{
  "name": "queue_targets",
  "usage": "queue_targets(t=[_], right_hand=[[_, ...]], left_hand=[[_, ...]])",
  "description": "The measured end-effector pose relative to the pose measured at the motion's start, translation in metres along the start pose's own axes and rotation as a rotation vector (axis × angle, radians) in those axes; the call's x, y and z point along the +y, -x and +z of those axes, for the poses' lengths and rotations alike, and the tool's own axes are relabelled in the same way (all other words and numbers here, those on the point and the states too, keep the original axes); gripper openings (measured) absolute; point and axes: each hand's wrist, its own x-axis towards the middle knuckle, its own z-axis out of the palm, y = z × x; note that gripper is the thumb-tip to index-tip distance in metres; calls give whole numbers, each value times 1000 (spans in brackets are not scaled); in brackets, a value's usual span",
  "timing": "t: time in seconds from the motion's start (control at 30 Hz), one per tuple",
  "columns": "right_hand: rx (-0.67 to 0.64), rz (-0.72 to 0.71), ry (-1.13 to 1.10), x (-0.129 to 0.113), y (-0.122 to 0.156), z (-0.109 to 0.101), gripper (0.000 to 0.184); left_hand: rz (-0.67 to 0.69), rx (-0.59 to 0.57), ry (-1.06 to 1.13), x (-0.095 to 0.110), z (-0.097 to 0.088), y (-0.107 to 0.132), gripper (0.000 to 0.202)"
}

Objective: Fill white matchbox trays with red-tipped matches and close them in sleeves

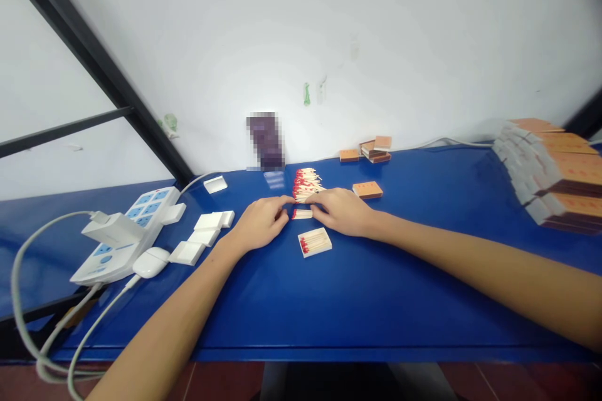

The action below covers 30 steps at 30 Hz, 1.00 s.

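Note:
A pile of red-tipped matches (305, 183) lies on the blue table, its heads mostly to the left. My left hand (264, 220) reaches it from the left, forefinger stretched out to the match heads and thumb apart. From the right, my right hand (342, 210) touches the stick ends with its forefinger, while its thumb lies by a small separate row of matches (302, 215). Neither hand grips anything that I can see. Nearer to me sits a white matchbox tray (324, 250) with several matches in it.
Several white empty trays (203, 237) lie left, beside a power strip (126, 232) with chargers and cables. Orange matchboxes (368, 190) lie beyond my right hand, and a large stack of matchboxes (559, 169) stands far right. A blurred dark object (267, 141) leans against the wall.

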Motion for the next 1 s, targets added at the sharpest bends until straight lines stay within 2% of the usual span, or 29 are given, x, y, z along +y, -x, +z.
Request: queue_targets(t=[0.33, 0.57, 0.73, 1.0], right_hand=[[5, 43, 40, -1, 0, 0, 33], [-7, 14, 19, 0, -1, 1, 31], [29, 31, 48, -1, 0, 1, 30], [16, 12, 23, 0, 0, -1, 24]], left_hand=[[29, 8, -12, 0, 0, 1, 41], [40, 2, -5, 1, 0, 0, 38], [44, -7, 18, 1, -1, 0, 38], [28, -7, 62, 3, -1, 1, 28]])
